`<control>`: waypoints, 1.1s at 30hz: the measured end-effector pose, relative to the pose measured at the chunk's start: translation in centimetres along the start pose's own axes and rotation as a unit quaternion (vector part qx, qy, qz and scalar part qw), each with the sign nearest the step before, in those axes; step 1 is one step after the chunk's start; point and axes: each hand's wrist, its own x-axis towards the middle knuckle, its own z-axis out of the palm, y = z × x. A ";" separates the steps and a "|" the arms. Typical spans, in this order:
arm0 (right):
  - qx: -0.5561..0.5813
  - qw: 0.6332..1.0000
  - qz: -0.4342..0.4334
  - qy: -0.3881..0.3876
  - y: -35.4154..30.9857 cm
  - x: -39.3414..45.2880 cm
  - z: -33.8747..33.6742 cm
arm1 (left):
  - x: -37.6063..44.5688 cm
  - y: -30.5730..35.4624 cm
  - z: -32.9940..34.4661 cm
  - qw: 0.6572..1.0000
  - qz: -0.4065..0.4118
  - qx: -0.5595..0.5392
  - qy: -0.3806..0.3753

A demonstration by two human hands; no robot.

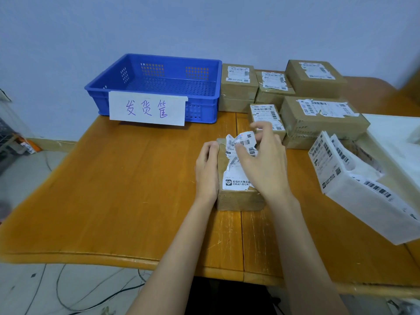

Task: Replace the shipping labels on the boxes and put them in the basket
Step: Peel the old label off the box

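A brown cardboard box (238, 200) lies on the wooden table (113, 178) in front of me. Its white shipping label (241, 146) is torn and crumpled, half peeled up from the box top. My right hand (266, 162) pinches the lifted part of the label. My left hand (206, 169) grips the box's left side and holds it down. The blue plastic basket (154, 85) stands at the far left of the table with a handwritten paper sign on its front; nothing shows inside it.
Several labelled cardboard boxes (318, 114) are stacked at the back right, beside the basket. A white holder with sheets of labels (354, 178) lies at the right. Cables run over the floor below the table's front edge.
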 end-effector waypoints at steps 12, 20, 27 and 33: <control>-0.074 0.995 -0.061 0.008 0.6 0.2 0.0 | -0.1 0.2 0.1 1.000 0.003 0.000 0.008; 0.021 0.999 0.002 -0.033 0.5 0.1 -0.3 | -0.1 0.3 0.1 1.000 0.004 0.005 -0.002; -0.039 0.996 -0.023 -0.082 0.2 0.3 -0.2 | 0.0 0.2 0.1 1.000 -0.008 -0.001 -0.012; -0.033 0.995 -0.077 -0.050 0.1 0.2 -0.1 | 0.1 0.2 0.0 1.000 -0.015 -0.001 -0.009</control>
